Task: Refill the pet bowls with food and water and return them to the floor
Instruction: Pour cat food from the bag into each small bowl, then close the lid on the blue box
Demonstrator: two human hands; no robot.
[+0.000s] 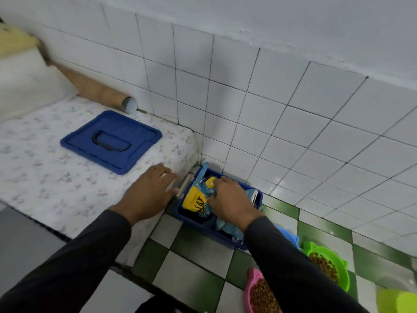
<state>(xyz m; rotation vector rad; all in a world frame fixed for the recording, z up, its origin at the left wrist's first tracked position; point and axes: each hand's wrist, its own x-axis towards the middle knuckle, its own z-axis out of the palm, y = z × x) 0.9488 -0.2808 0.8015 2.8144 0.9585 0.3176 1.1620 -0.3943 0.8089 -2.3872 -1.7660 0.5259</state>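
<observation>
A blue storage box (259, 197) stands on the green-and-white floor against the tiled wall. Inside it lies a blue and yellow pet food bag (196, 201). My right hand (230, 199) rests on top of that bag with its fingers curled over it. My left hand (149, 193) lies flat and open on the mattress edge, just left of the box. A green bowl (338, 265) and a pink bowl (250, 288), both holding brown kibble, sit on the floor at lower right.
The box's blue lid (110, 141) lies on the floral mattress (45, 177). A cardboard tube (99, 91) leans along the wall. A blue bowl's edge (291, 236) shows behind my right sleeve. A lime-green container (397, 301) sits in the bottom right corner.
</observation>
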